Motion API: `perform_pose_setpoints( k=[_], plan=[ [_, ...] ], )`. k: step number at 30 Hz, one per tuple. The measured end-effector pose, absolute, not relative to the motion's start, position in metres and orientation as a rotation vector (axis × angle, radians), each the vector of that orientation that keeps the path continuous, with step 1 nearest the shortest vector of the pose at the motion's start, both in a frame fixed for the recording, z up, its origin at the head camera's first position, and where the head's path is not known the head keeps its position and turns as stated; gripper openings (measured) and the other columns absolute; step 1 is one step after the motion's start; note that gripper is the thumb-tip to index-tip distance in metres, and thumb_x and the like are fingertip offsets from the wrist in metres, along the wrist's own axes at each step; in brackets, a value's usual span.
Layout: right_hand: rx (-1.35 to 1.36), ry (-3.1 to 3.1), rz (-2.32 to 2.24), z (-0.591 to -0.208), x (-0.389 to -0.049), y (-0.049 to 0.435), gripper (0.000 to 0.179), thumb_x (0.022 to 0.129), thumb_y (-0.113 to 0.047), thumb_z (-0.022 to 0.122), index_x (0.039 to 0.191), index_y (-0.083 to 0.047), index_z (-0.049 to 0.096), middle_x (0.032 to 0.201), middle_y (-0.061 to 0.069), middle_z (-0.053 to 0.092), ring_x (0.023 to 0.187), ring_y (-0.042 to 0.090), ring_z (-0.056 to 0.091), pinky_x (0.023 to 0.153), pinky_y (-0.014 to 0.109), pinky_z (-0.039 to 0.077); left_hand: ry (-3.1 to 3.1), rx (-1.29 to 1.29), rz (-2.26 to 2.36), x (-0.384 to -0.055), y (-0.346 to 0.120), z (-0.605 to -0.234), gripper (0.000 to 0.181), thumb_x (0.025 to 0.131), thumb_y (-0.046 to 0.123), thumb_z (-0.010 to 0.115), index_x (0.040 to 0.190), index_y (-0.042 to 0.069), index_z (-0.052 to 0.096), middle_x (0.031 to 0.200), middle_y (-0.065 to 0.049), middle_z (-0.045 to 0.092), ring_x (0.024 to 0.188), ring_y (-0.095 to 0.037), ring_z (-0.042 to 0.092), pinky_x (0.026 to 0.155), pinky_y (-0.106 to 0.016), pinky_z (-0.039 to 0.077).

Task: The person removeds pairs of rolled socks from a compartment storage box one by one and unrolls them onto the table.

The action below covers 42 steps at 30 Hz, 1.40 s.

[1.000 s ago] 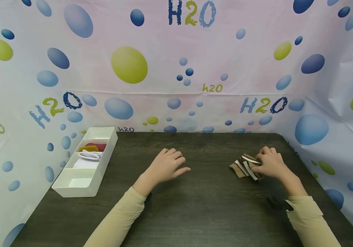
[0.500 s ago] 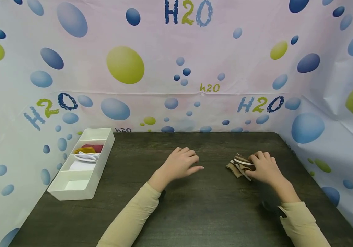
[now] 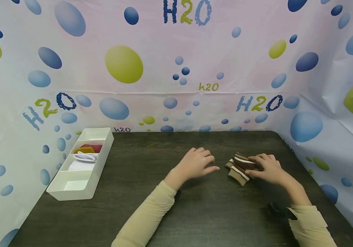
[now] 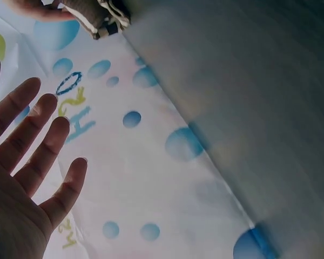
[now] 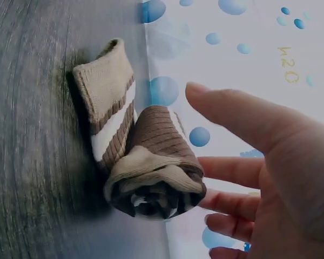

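Note:
A pair of brown ribbed socks (image 3: 242,164) with white stripes and beige ends lies at the right of the table. In the right wrist view one part is a rolled bundle (image 5: 159,162), and a beige cuff (image 5: 105,81) sticks out beside it. My right hand (image 3: 269,168) is at the bundle's right side. Its fingers reach behind the roll, while the thumb (image 5: 232,108) stands straight and apart from it. To the left of the socks, my left hand (image 3: 193,164) hovers over the table with relaxed, spread fingers (image 4: 43,156) and holds nothing.
At the left of the dark table (image 3: 164,144) stands a white divided box (image 3: 100,171). Folded red cloth (image 3: 97,148), mustard cloth (image 3: 84,150) and white cloth (image 3: 85,156) lie in its compartments. A wall sheet (image 3: 164,41) with printed dots runs behind the table.
My left hand has moved right, towards the socks. The sock bundle has turned and now shows its brown roll and a beige end nearer me. My right thumb and fingers have spread.

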State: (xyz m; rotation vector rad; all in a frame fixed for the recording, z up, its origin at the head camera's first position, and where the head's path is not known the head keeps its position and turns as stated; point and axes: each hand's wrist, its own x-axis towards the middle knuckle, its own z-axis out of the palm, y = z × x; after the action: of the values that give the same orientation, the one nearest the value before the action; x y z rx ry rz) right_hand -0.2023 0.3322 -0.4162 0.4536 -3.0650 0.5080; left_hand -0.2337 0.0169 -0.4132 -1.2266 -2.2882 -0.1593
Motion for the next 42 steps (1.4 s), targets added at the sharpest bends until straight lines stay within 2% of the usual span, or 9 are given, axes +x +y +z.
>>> perform_pose_setpoints(
  k=[7, 14, 18, 25, 28, 34, 42],
  plan=[
    [0.483, -2.944, 0.457, -0.424, -0.205, 0.334, 0.054, 0.084, -0.035, 0.074, 0.126, -0.003, 0.061, 0.122, 0.026, 0.055, 0.111, 0.047, 0.043, 0.084, 0.064, 0.035, -2.346, -1.233, -0.144, -0.233, 0.050, -0.416, 0.031, 0.093, 0.055, 0.055, 0.104, 0.030, 0.070, 0.101, 0.014, 0.066, 0.093, -0.007, 0.059, 0.075, -0.025, 0.047],
    [0.506, -2.817, 0.384, -0.436, -0.212, 0.333, 0.041, 0.079, -0.023, 0.079, 0.113, -0.003, 0.066, 0.109, 0.021, 0.063, 0.103, 0.044, 0.048, 0.077, 0.058, 0.037, -2.425, -1.215, -0.008, -0.227, 0.080, -0.426, 0.038, 0.095, 0.057, 0.051, 0.120, 0.032, 0.063, 0.121, 0.011, 0.060, 0.116, -0.011, 0.053, 0.092, -0.033, 0.047],
    [0.501, -2.789, 0.374, -0.439, -0.215, 0.332, 0.036, 0.079, -0.019, 0.079, 0.109, -0.005, 0.065, 0.106, 0.019, 0.064, 0.103, 0.042, 0.049, 0.078, 0.059, 0.038, -2.517, -1.230, 0.094, -0.223, 0.093, -0.428, 0.043, 0.095, 0.059, 0.048, 0.128, 0.034, 0.059, 0.132, 0.011, 0.056, 0.125, -0.012, 0.049, 0.097, -0.036, 0.045],
    [0.497, -2.782, 0.328, -0.441, -0.220, 0.332, 0.036, 0.078, -0.018, 0.079, 0.107, -0.005, 0.063, 0.104, 0.019, 0.064, 0.102, 0.044, 0.051, 0.077, 0.059, 0.039, -2.755, -1.266, 0.273, -0.221, 0.113, -0.433, 0.058, 0.091, 0.069, 0.043, 0.142, 0.040, 0.044, 0.144, 0.013, 0.045, 0.136, -0.011, 0.039, 0.105, -0.042, 0.040],
    [0.491, -2.792, 0.311, -0.443, -0.222, 0.334, 0.037, 0.078, -0.018, 0.080, 0.108, -0.005, 0.063, 0.104, 0.019, 0.064, 0.102, 0.044, 0.051, 0.078, 0.059, 0.040, -2.884, -1.277, 0.317, -0.221, 0.118, -0.435, 0.065, 0.089, 0.072, 0.042, 0.147, 0.043, 0.035, 0.153, 0.014, 0.036, 0.143, -0.009, 0.033, 0.110, -0.044, 0.037],
    [0.493, -2.799, 0.300, -0.445, -0.226, 0.336, 0.038, 0.078, -0.018, 0.080, 0.109, -0.005, 0.062, 0.106, 0.019, 0.064, 0.102, 0.043, 0.052, 0.079, 0.059, 0.040, -3.079, -1.317, 0.353, -0.221, 0.125, -0.435, 0.066, 0.089, 0.073, 0.040, 0.149, 0.052, 0.022, 0.162, 0.018, 0.018, 0.150, -0.005, 0.019, 0.115, -0.043, 0.033],
    [0.507, -2.776, 0.196, -0.447, -0.229, 0.330, 0.042, 0.076, -0.021, 0.082, 0.111, -0.007, 0.062, 0.106, 0.016, 0.064, 0.103, 0.040, 0.052, 0.080, 0.056, 0.040, -3.180, -1.343, 0.374, -0.219, 0.125, -0.429, 0.065, 0.089, 0.070, 0.046, 0.148, 0.054, 0.022, 0.162, 0.018, 0.015, 0.152, -0.008, 0.015, 0.113, -0.041, 0.036]
  ],
)
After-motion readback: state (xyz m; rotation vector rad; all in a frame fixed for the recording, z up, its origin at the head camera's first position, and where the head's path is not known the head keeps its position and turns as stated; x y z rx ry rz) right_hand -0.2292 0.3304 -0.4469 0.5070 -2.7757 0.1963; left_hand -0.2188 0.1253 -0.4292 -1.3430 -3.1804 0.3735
